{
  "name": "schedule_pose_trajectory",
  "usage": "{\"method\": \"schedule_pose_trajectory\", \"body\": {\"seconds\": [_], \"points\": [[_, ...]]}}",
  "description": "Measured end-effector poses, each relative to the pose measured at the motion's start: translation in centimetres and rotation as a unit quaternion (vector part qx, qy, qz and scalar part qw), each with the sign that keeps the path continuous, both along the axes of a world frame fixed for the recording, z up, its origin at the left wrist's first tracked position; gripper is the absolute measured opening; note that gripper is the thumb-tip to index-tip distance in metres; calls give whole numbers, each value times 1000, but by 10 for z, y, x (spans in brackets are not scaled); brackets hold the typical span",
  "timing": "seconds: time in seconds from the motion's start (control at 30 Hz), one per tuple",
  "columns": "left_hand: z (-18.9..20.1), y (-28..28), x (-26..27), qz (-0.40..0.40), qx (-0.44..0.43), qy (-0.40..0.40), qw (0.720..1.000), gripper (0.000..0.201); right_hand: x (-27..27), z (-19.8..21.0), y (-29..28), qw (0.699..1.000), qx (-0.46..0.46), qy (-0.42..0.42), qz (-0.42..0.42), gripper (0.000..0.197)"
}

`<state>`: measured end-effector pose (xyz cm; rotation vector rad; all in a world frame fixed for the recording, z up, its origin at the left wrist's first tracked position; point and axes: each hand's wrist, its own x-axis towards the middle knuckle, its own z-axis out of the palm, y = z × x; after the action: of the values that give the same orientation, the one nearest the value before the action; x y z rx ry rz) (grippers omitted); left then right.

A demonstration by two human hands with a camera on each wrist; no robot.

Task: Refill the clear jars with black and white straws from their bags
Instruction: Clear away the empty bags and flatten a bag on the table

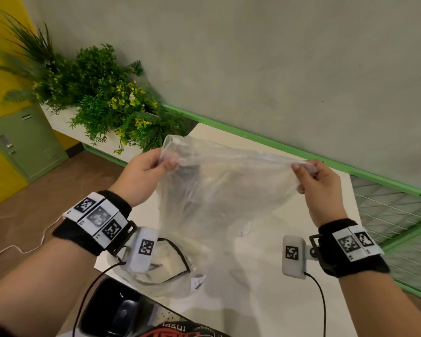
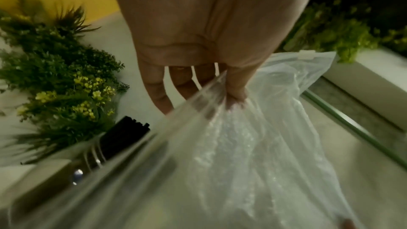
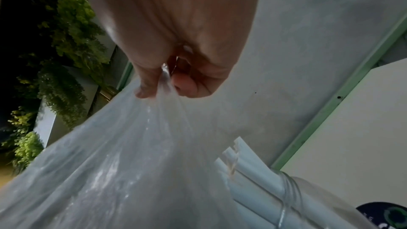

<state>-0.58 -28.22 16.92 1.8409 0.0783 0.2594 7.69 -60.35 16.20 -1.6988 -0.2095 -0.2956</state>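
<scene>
A clear plastic bag (image 1: 224, 190) hangs stretched in the air above the white table (image 1: 289, 300); it looks empty. My left hand (image 1: 153, 166) pinches its upper left corner, and my right hand (image 1: 314, 176) pinches its upper right corner. In the left wrist view the bag (image 2: 253, 145) falls from my fingers (image 2: 235, 91), and a clear jar (image 2: 92, 161) with black straws (image 2: 125, 135) stands behind it. In the right wrist view a clear jar (image 3: 293, 192) holds white straws (image 3: 244, 159) under the bag (image 3: 123, 163). In the head view both jars are hidden behind the bag.
Another clear bag with a black-edged opening (image 1: 170, 271) lies on the table near me. A white planter with green plants (image 1: 102, 93) stands at the table's far left. A grey wall with a green rail (image 1: 277, 139) runs behind. A dark object (image 1: 117, 310) sits at the near edge.
</scene>
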Motion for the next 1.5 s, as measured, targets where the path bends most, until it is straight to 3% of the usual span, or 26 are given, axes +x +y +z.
{"method": "schedule_pose_trajectory", "body": {"seconds": [0.07, 0.13, 0.23, 0.3, 0.37, 0.53, 0.67, 0.73, 0.83, 0.9, 0.97, 1.03, 1.1, 1.13, 1.23, 1.33, 1.4, 1.5], "points": [[-1, 0, 1, 9, -15, 18, 1000, 30, 2, 2, 2, 1000, 29, 0, 4, 22], [3, -3, 2, 32, -84, 37, 995, 19, 5, -5, 4, 997, 62, 25, 44, 53], [5, -6, 8, 42, -195, 45, 979, 22, 0, -37, 9, 986, -15, 96, 138, 100], [7, -5, 10, 19, -249, 22, 968, 23, -12, -62, 14, 972, -61, 130, 186, 115], [8, -4, 11, 6, -297, 9, 955, 25, -23, -76, 18, 965, -96, 132, 204, 108], [10, -3, 13, -23, -385, -6, 923, 28, -27, -75, 29, 979, -133, 70, 139, 89], [15, -7, 15, -40, -405, -10, 913, 27, -23, -81, 37, 960, -139, 161, 181, 91], [17, -9, 14, -46, -415, -12, 909, 26, -24, -82, 42, 941, -130, 218, 225, 70], [19, 1, 12, -21, -403, -15, 915, 28, -26, -85, 43, 937, -70, 245, 238, 13], [17, 17, 11, 28, -351, -26, 936, 30, -23, -91, 35, 954, -73, 221, 188, 16], [13, 33, 9, 88, -240, -19, 967, 29, -19, -95, 24, 962, -101, 197, 158, 21], [7, 43, 8, 133, -155, -17, 979, 21, -20, -94, 19, 967, -104, 184, 139, 20], [-4, 44, 5, 134, -157, -8, 978, 10, -23, -90, 21, 975, -45, 187, 114, 17], [-12, 41, 2, 125, -170, 11, 977, 15, -25, -88, 23, 977, -14, 187, 102, 16], [-41, 20, -15, 80, -158, 136, 975, 57, -28, -90, 34, 984, -2, 170, 60, 15], [-66, -16, -36, -45, -136, 293, 945, 69, -34, -97, 49, 988, 1, 151, 34, 17], [-79, -31, -42, -94, -174, 345, 918, 65, -39, -98, 59, 990, 15, 140, 30, 19], [-93, -35, -36, -20, -207, 307, 929, 28, -42, -96, 66, 991, 1, 130, 11, 21]]}}
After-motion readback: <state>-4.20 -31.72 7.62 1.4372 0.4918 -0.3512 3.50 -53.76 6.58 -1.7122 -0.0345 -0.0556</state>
